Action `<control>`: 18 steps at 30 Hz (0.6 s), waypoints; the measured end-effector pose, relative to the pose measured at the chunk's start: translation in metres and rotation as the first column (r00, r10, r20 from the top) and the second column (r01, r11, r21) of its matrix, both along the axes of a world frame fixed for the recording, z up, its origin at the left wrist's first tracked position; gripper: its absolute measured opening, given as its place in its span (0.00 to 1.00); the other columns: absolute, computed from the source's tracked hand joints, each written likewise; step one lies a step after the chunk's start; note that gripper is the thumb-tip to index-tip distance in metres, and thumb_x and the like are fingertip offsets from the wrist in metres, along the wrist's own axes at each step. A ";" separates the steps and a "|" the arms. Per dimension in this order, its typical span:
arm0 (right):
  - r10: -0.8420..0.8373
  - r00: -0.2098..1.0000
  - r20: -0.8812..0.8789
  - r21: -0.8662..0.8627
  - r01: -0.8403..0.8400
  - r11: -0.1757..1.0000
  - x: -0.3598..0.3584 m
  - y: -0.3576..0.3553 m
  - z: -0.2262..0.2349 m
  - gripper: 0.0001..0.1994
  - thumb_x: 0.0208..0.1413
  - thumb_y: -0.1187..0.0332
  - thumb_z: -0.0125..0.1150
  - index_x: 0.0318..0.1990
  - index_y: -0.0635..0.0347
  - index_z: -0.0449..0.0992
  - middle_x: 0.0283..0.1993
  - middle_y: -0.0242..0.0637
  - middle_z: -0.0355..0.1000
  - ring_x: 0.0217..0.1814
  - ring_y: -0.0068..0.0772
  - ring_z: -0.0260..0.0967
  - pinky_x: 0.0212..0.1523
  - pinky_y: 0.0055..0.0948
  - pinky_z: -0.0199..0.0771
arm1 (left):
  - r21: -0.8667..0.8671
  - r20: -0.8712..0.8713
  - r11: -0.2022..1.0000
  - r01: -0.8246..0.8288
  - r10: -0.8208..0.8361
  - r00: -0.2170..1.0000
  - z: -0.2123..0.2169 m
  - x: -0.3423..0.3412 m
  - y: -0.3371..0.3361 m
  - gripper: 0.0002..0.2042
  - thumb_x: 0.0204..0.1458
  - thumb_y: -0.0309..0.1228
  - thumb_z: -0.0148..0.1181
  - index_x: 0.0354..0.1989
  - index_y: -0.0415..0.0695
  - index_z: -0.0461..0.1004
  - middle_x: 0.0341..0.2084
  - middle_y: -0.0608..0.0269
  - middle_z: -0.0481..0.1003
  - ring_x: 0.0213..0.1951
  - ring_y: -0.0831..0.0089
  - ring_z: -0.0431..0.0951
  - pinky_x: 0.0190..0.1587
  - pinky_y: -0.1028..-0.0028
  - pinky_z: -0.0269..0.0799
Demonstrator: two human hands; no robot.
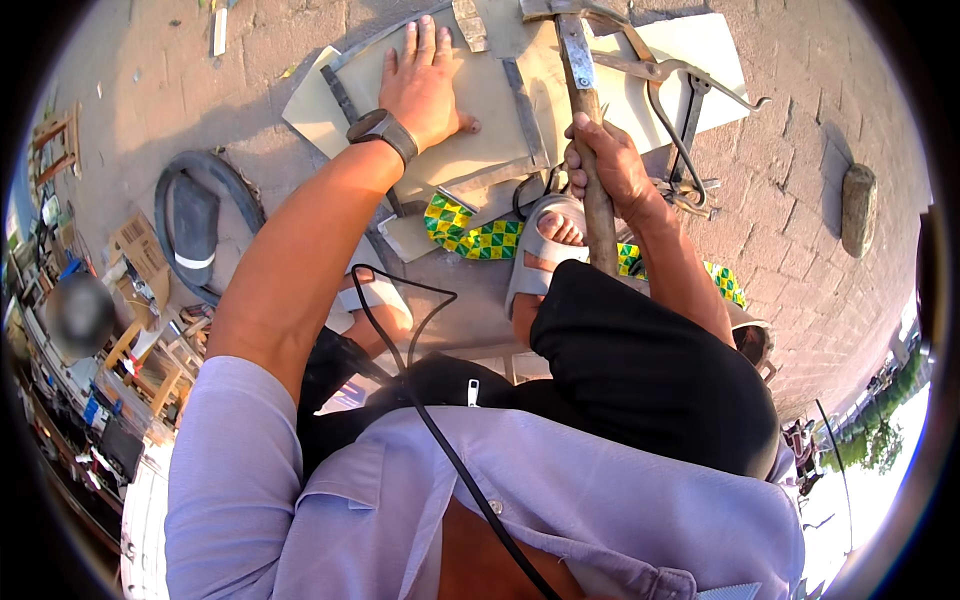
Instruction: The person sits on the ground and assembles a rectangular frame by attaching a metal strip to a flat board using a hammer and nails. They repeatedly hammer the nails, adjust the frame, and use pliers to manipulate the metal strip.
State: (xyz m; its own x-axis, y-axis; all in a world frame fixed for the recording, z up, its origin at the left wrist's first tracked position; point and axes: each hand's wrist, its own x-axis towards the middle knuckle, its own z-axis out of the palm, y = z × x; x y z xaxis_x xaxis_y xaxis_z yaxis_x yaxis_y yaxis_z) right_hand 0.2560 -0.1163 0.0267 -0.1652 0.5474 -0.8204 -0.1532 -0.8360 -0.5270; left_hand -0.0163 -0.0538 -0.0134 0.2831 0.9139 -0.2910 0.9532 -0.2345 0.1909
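My left hand (pixel 423 92), a dark watch on its wrist, lies flat with fingers stretched out on a cream-coloured sheet (pixel 480 110). Dark flat strips run along this sheet's edges, one (pixel 526 112) to the right of the hand. In my right hand (pixel 612 165) is a hammer (pixel 577 55), gripped round its wooden handle. Its metal head is at the top edge of the view, over the far part of the sheet, and the handle's end comes back toward my knee. Long-handled metal pliers (pixel 655 70) lie just beyond my right hand.
A yellow-green checkered strip (pixel 490 241) lies by my sandalled feet. A stone block (pixel 858 210) stands on the brick paving at right. Left are a black rubber loop (pixel 165 215), a cardboard box (pixel 138 245) and wooden pieces. A black cord (pixel 440 435) hangs before me.
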 end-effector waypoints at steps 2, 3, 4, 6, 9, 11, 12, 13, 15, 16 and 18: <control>0.144 0.989 0.013 -0.030 -0.144 0.989 -0.006 -0.009 -0.008 0.20 0.69 0.49 0.57 0.44 0.60 0.70 0.27 0.31 0.67 0.21 0.21 0.64 0.19 0.24 0.68 | -0.009 0.008 1.000 0.007 -0.007 1.000 -0.002 0.002 -0.004 0.66 0.32 0.55 0.83 0.77 0.35 0.49 0.78 0.41 0.44 0.79 0.48 0.42 0.76 0.46 0.47; 0.218 0.976 0.012 -0.037 -0.218 0.975 -0.007 -0.004 0.000 0.20 0.69 0.49 0.57 0.44 0.60 0.70 0.27 0.31 0.67 0.20 0.21 0.65 0.19 0.24 0.69 | -0.016 0.000 1.000 0.003 -0.003 1.000 -0.001 0.000 -0.003 0.66 0.32 0.55 0.83 0.77 0.35 0.49 0.78 0.41 0.44 0.79 0.48 0.42 0.76 0.46 0.47; 0.245 0.970 -0.005 -0.038 -0.245 0.969 0.001 0.005 0.003 0.20 0.69 0.49 0.57 0.44 0.60 0.70 0.27 0.31 0.68 0.19 0.21 0.65 0.19 0.24 0.69 | -0.032 -0.015 0.999 -0.008 0.008 1.000 0.000 -0.003 -0.006 0.66 0.32 0.55 0.83 0.77 0.35 0.49 0.78 0.41 0.43 0.79 0.48 0.42 0.76 0.46 0.47; 0.230 0.973 0.000 -0.014 -0.230 0.973 0.012 0.018 0.004 0.20 0.69 0.49 0.57 0.44 0.59 0.70 0.27 0.31 0.68 0.20 0.21 0.65 0.19 0.23 0.69 | -0.033 -0.005 0.999 -0.021 0.021 1.000 0.000 -0.002 -0.004 0.66 0.31 0.55 0.82 0.77 0.35 0.48 0.79 0.41 0.43 0.79 0.48 0.41 0.77 0.48 0.46; 0.118 0.993 0.030 0.019 -0.119 0.993 -0.009 0.013 -0.006 0.19 0.69 0.50 0.58 0.43 0.60 0.70 0.27 0.31 0.68 0.21 0.21 0.65 0.19 0.24 0.69 | -0.039 0.007 0.999 -0.020 0.020 1.000 0.002 0.001 -0.004 0.66 0.32 0.55 0.82 0.77 0.34 0.48 0.78 0.40 0.42 0.79 0.48 0.41 0.77 0.49 0.45; 0.244 0.970 0.000 -0.001 -0.244 0.970 -0.009 0.014 -0.002 0.20 0.69 0.50 0.58 0.42 0.60 0.70 0.27 0.31 0.68 0.20 0.21 0.64 0.19 0.25 0.69 | -0.065 -0.007 0.998 -0.022 0.022 1.000 0.003 0.001 -0.003 0.66 0.32 0.55 0.82 0.77 0.34 0.48 0.78 0.39 0.42 0.79 0.47 0.40 0.77 0.49 0.45; 0.246 0.968 -0.040 -0.036 -0.247 0.968 0.000 0.025 -0.003 0.20 0.69 0.50 0.58 0.43 0.60 0.70 0.27 0.31 0.68 0.19 0.21 0.64 0.18 0.25 0.69 | -0.055 -0.015 0.998 -0.030 0.029 0.999 0.003 -0.003 -0.003 0.66 0.32 0.55 0.82 0.77 0.34 0.48 0.78 0.39 0.42 0.79 0.47 0.40 0.77 0.49 0.44; 0.235 0.972 -0.026 -0.027 -0.235 0.972 0.004 0.031 -0.001 0.19 0.69 0.49 0.58 0.43 0.60 0.70 0.26 0.31 0.68 0.19 0.21 0.64 0.18 0.25 0.69 | -0.050 -0.016 0.998 -0.030 0.029 0.999 0.000 -0.005 -0.005 0.66 0.32 0.55 0.82 0.77 0.34 0.48 0.78 0.39 0.42 0.79 0.47 0.40 0.77 0.49 0.44; 0.133 0.991 0.029 0.001 -0.133 0.991 -0.004 0.032 -0.002 0.20 0.69 0.49 0.58 0.43 0.59 0.70 0.26 0.30 0.67 0.20 0.21 0.65 0.21 0.25 0.70 | -0.034 -0.007 0.999 -0.029 0.029 1.000 -0.003 -0.005 -0.002 0.66 0.32 0.56 0.82 0.77 0.34 0.48 0.78 0.38 0.41 0.80 0.46 0.40 0.77 0.49 0.44; 0.070 0.998 0.002 0.018 -0.070 0.997 -0.013 0.026 -0.005 0.20 0.69 0.49 0.58 0.42 0.60 0.70 0.26 0.31 0.68 0.21 0.21 0.65 0.22 0.26 0.70 | -0.037 0.003 0.999 -0.022 0.023 1.000 -0.003 -0.003 -0.003 0.66 0.32 0.56 0.82 0.77 0.34 0.48 0.78 0.38 0.41 0.80 0.46 0.40 0.77 0.49 0.44; 0.294 0.953 0.076 0.043 -0.298 0.954 -0.020 0.019 -0.007 0.20 0.68 0.49 0.59 0.42 0.61 0.71 0.26 0.31 0.68 0.20 0.22 0.66 0.21 0.27 0.70 | -0.048 0.013 0.999 -0.017 0.017 1.000 -0.002 -0.001 -0.002 0.66 0.32 0.56 0.82 0.77 0.34 0.48 0.78 0.38 0.41 0.79 0.46 0.40 0.77 0.49 0.44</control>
